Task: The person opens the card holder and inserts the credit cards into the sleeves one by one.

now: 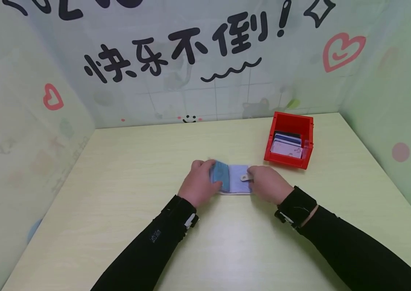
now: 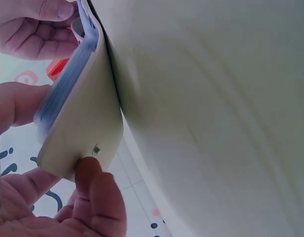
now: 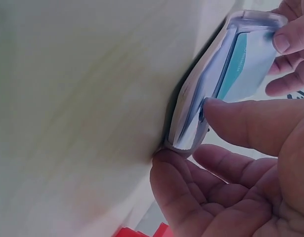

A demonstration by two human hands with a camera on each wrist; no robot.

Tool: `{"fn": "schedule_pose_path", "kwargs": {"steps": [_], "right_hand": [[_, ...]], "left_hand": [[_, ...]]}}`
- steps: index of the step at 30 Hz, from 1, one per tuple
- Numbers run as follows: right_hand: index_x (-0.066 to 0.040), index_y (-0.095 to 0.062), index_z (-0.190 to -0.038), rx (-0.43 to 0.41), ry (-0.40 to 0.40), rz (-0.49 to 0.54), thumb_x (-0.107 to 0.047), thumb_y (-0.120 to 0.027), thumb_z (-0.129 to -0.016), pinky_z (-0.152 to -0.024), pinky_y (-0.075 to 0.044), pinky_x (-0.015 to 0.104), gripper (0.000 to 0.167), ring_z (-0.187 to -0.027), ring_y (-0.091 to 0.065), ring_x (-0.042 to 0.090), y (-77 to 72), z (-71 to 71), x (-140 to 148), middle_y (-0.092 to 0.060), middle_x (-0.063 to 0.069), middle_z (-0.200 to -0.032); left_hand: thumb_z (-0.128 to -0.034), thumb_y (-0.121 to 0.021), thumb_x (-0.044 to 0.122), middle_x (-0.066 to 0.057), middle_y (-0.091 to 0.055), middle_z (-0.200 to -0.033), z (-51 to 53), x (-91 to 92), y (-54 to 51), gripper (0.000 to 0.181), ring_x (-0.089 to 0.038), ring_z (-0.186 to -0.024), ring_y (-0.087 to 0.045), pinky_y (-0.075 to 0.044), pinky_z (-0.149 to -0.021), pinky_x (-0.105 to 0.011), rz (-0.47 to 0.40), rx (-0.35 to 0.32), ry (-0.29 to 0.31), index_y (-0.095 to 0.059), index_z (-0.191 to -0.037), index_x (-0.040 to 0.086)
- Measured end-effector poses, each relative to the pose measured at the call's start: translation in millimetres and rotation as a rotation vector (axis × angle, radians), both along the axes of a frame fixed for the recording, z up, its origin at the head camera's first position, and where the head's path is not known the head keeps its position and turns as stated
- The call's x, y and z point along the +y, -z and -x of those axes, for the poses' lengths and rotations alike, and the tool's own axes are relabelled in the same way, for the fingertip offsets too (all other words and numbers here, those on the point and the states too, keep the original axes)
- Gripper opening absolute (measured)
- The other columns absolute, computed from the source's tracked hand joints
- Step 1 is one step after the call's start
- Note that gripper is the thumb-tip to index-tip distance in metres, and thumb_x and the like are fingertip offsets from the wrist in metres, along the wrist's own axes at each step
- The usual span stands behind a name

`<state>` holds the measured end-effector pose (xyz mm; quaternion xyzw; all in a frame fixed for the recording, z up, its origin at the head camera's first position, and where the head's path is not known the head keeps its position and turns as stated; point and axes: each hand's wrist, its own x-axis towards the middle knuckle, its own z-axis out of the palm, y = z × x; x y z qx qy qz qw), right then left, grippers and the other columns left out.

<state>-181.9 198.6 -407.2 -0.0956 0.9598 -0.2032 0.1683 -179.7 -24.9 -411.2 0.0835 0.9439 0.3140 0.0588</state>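
Observation:
A small card holder (image 1: 237,184) lies opened like a book on the table, its clear sleeves showing. A blue-green card (image 3: 248,66) sits in one sleeve. My left hand (image 1: 200,184) pinches the left side, thumb on the sleeves and fingers against the cream cover (image 2: 90,118), which is lifted at a tilt. A metal snap (image 2: 96,149) shows on that cover. My right hand (image 1: 269,185) grips the right edge, its thumb at the short closing strap (image 1: 244,178) and its fingers under the cover. Part of the strap is hidden by that hand.
A red plastic box (image 1: 287,161) stands beyond my right hand, with several cards (image 1: 287,149) upright in it. The pale wooden table (image 1: 143,161) meets a printed backdrop (image 1: 191,97) at the back and pale panels on both sides.

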Motion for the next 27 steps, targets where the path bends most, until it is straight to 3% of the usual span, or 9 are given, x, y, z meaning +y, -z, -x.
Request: {"fn": "schedule_pose_path", "kwargs": {"steps": [8,16,22,27], "right_hand": [[-0.002,-0.061,-0.146,0.078,-0.069,-0.004,-0.012,-0.077,-0.095,-0.108,-0.055,0.048,0.054,-0.118,-0.064,0.034,0.3,5.5,-7.1,-0.068,0.018,-0.136],[-0.007,-0.065,-0.143,0.144,-0.137,-0.053,-0.012,-0.074,-0.097,-0.102,-0.058,0.046,0.047,-0.113,-0.065,0.032,0.4,12.0,-11.6,-0.07,0.016,-0.13],[-0.006,-0.065,-0.141,0.105,-0.098,-0.018,-0.011,-0.07,-0.099,-0.104,-0.057,0.046,0.043,-0.114,-0.064,0.032,-0.2,13.1,-8.9,-0.068,0.017,-0.129],[-0.003,-0.065,-0.135,0.06,-0.04,0.052,-0.008,-0.067,-0.1,-0.104,-0.056,0.049,0.035,-0.111,-0.065,0.032,-0.6,13.9,-5.1,-0.069,0.017,-0.127]], "left_hand": [[-0.0951,-0.073,0.016,-0.02,-0.045,-0.142,-0.3,7.7,-3.4,0.058,-0.034,-0.11,-0.064,-0.061,-0.093,-0.045,-0.03,0.084,0.026,-0.056,-0.15,0.012],[-0.0929,-0.068,0.008,-0.018,-0.044,-0.139,-0.1,14.0,-2.4,0.057,-0.031,-0.104,-0.065,-0.062,-0.087,-0.039,0.005,0.111,0.045,-0.056,-0.149,0.01],[-0.0901,-0.067,0.003,-0.017,-0.048,-0.137,-0.4,17.3,-2.0,0.061,-0.026,-0.097,-0.065,-0.061,-0.083,-0.034,0.057,0.165,0.058,-0.055,-0.149,0.009],[-0.0913,-0.07,0.007,-0.018,-0.053,-0.138,-2.5,20.7,-2.2,0.066,-0.026,-0.102,-0.064,-0.06,-0.09,-0.035,0.071,0.211,0.123,-0.049,-0.154,0.009]]}}
